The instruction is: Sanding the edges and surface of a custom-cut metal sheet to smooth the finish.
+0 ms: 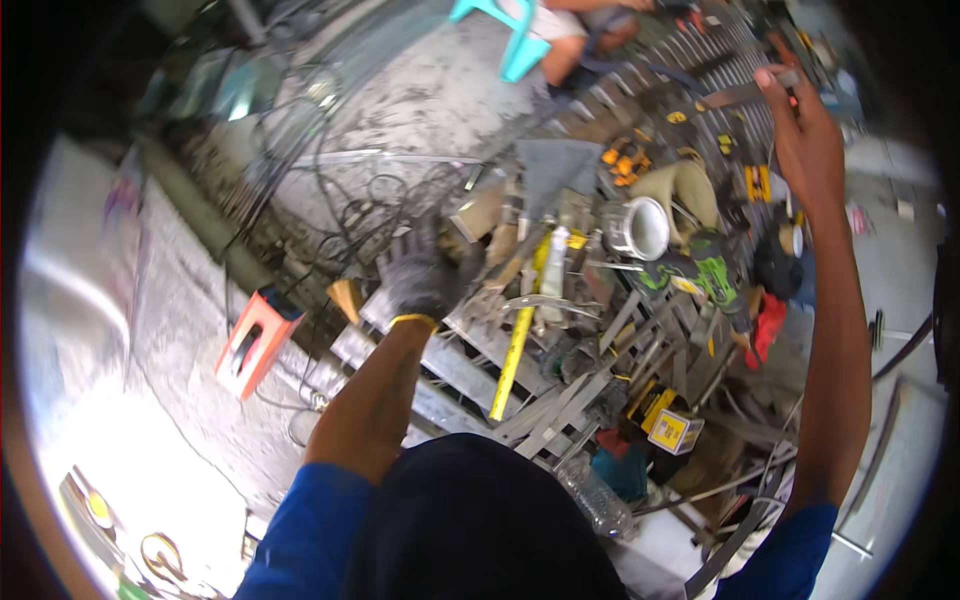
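Note:
My left hand [420,272], in a dark grey glove with a yellow cuff, is spread over the cluttered bench. It seems to hold nothing, though blur softens its fingers. Beside it are a small brown block [477,213] and a heap of metal tools. My right hand [808,140] is bare and raised at the far right. Its fingers are closed around a flat, dark, blade-like tool [735,97] that points left; its exact kind is unclear. Between the hands lie a yellow ruler-like strip [513,362], a white can [640,229] and a green-and-black power drill [712,272].
An orange-red stand-like object [256,345] stands at the left. Loose cables [345,215] tangle beyond my left hand. A clear plastic bottle [595,495] and a yellow box [674,432] lie near me. A person's legs [566,55] show by a turquoise stool [522,50] at the far side.

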A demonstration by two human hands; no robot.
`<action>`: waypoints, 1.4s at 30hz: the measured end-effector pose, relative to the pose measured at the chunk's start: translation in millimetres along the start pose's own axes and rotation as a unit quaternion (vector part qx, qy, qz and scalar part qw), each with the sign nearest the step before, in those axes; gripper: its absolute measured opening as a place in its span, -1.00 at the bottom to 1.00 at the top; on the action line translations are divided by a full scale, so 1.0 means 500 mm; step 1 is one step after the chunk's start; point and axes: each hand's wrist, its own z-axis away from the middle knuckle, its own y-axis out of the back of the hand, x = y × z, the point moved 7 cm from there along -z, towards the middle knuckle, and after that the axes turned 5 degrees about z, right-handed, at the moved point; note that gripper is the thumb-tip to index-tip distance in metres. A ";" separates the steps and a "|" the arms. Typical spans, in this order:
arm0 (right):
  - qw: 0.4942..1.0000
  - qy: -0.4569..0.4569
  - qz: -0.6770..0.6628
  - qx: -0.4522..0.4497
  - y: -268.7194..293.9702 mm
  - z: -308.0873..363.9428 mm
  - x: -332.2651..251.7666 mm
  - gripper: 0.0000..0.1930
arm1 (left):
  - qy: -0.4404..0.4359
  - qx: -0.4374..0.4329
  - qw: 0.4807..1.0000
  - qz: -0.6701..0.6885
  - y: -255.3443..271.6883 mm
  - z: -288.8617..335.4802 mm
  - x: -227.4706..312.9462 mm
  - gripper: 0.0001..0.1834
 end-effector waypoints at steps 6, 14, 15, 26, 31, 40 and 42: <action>0.925 0.222 -0.309 0.013 0.155 0.152 -0.476 -0.62 | -0.081 0.002 0.995 0.056 0.095 0.107 -0.099 0.09; 0.846 0.291 -0.408 -0.182 0.139 0.499 -0.898 -0.49 | 0.136 0.070 0.982 0.111 0.298 0.911 -0.626 -0.56; 0.834 0.274 -0.430 -0.210 0.121 0.575 -0.939 -0.50 | 0.176 0.095 0.974 0.106 0.338 1.033 -0.690 -0.60; 0.791 0.103 -0.511 -0.319 0.013 1.392 -1.083 -0.40 | 0.406 0.288 0.866 0.042 0.410 1.910 -1.128 -0.50; 0.847 0.097 -0.432 -0.294 -0.081 1.547 -1.086 -0.36 | 0.255 0.295 0.918 -0.081 0.394 1.890 -1.111 -0.50; 0.907 0.197 -0.320 -0.190 -0.220 1.594 -1.215 -0.32 | 0.129 0.329 0.920 0.169 0.405 1.843 -1.092 -0.60; 0.913 0.189 -0.303 -0.198 -0.258 1.560 -1.199 -0.33 | 0.116 0.336 0.915 0.192 0.376 1.832 -1.107 -0.60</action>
